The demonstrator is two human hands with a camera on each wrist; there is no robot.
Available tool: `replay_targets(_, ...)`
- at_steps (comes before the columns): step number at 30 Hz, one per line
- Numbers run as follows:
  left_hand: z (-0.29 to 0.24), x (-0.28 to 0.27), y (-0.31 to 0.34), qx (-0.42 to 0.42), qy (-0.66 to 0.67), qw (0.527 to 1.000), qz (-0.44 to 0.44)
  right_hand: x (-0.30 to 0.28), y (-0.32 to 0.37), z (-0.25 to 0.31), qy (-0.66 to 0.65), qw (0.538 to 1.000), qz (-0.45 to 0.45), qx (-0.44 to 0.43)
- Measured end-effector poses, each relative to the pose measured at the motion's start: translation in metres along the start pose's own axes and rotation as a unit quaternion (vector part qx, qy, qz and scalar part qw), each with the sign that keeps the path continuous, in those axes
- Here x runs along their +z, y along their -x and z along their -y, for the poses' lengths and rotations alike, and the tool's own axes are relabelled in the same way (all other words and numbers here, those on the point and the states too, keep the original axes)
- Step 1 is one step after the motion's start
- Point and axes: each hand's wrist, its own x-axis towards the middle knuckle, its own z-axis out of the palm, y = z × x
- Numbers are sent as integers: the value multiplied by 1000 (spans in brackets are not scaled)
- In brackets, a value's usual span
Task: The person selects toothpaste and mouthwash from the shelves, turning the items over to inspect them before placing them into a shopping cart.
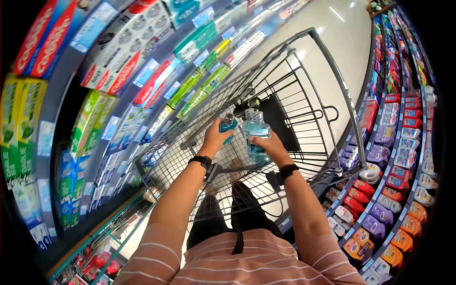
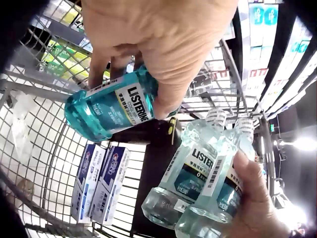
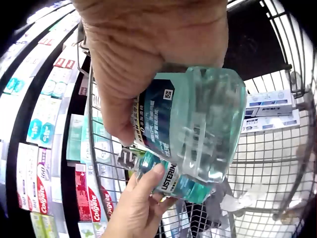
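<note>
In the left wrist view, the left hand [image 2: 158, 39] grips a small teal Listerine bottle [image 2: 111, 106], which lies tilted nearly sideways. The right hand [image 2: 257, 198] holds two paler, larger Listerine bottles side by side, one [image 2: 185, 173] beside the other [image 2: 218, 183]. The head view has the left hand [image 1: 216, 137] just left of the right hand [image 1: 273, 147], both above the cart [image 1: 308, 118]. In the right wrist view the right hand [image 3: 153, 44] covers part of a pale bottle [image 3: 198, 124], with the left hand [image 3: 131, 208] and its teal bottle [image 3: 183, 186] beyond.
Two blue-and-white boxes [image 2: 101, 183] lie in the cart, near a dark panel [image 1: 275, 121] and a crumpled clear plastic bag [image 2: 22, 124]. Toothpaste shelves [image 1: 137, 80] line the left side; shelves of coloured bottles [image 1: 380, 209] stand to the right.
</note>
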Motion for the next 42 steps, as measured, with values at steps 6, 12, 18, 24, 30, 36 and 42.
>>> replay_targets(6, 36, 45, -46, -16, -77, 997, -8, -14, -47, -42, 150, 988, 12, 36)
replay_targets(12, 72, 48, -61, -75, -80, 994, -29, -8, -51, -75, 224, 969, 54, 89)
replay_targets(18, 73, 54, -79, -29, -107, 992, -59, -5, -71, -98, 210, 973, -6, 91)
replay_targets(24, 77, 72, -108, 9, -122, 989, -87, -9, -99, -104, 174, 981, -20, 84)
replay_targets(30, 94, 84, -130, 49, -155, 980, -111, -9, -124, -121, 189, 978, -32, 84)
replay_targets(36, 95, 75, -138, 69, -169, 979, -86, -1, -127, -115, 150, 984, -26, 89)
replay_targets(42, 91, 61, -108, 25, -81, 996, -35, -1, -131, -140, 89, 994, 4, 61)
